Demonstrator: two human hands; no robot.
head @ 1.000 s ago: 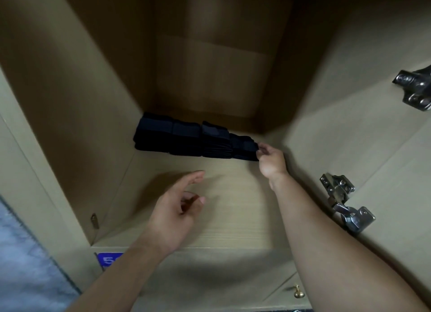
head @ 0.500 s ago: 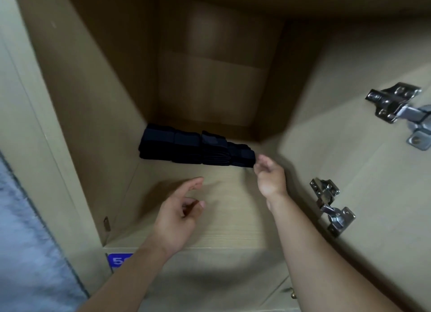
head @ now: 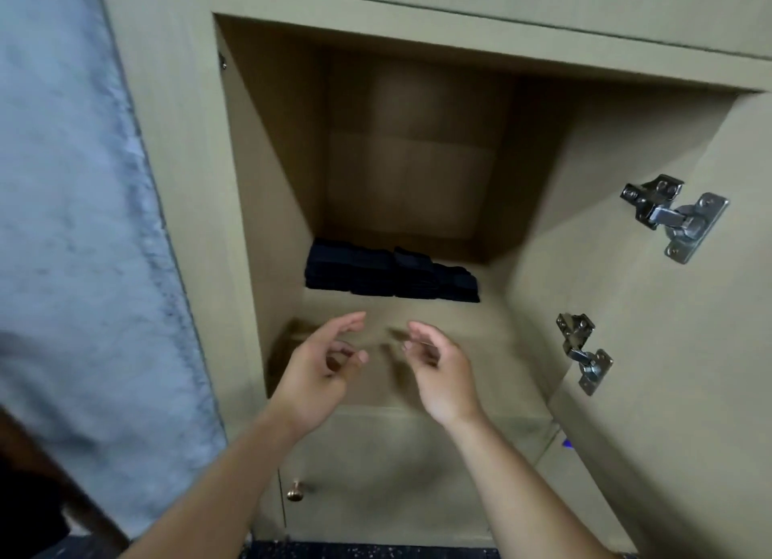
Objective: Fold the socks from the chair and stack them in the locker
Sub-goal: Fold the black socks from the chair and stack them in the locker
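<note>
My right hand (head: 445,374) has let go of the end of the folded socks (head: 390,273) and come back out to the front of the locker (head: 618,149), level with my left hand (head: 317,370). Both hands hover over the shelf with fingers loosely curled, holding nothing, well apart from the socks. The socks sit in a dark row against the back wall, pushed toward the left corner. They blur into one black mass, so I cannot count single pairs; I make out roughly three or four bundles. My fingertips are smeared by motion. Two metal hinges show on the open door, an upper hinge (head: 674,216) and a lower hinge (head: 582,351). One brass knob (head: 295,491) sits below, and a blue cloth (head: 75,224) is cut off at left.
</note>
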